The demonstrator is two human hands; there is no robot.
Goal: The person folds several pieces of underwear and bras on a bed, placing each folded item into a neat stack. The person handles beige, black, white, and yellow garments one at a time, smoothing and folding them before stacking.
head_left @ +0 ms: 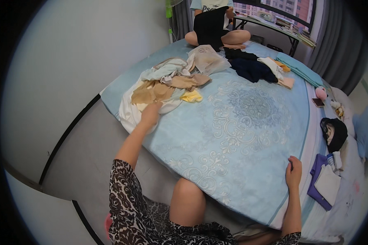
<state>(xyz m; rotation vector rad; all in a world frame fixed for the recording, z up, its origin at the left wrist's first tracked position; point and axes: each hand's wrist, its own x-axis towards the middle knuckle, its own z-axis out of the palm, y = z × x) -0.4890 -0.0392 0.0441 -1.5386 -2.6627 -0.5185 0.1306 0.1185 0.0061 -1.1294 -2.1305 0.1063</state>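
My left hand (151, 113) reaches out to a heap of clothes (163, 83) at the left edge of the bed and rests on its white and tan pieces. A small yellow garment (191, 96) lies beside the heap. My right hand (293, 171) lies on the near right edge of the light blue patterned bedspread (241, 122), fingers curled over its border. My knee (187, 200) presses against the front of the bed.
Another person (216, 24) sits cross-legged at the far end holding a dark garment, with dark clothes (251, 67) and a clear bag (208, 59) nearby. A phone (318, 102), pink toy (321, 92), black item (334, 132) and purple folder (321, 183) lie along the right side. A desk (274, 22) stands behind.
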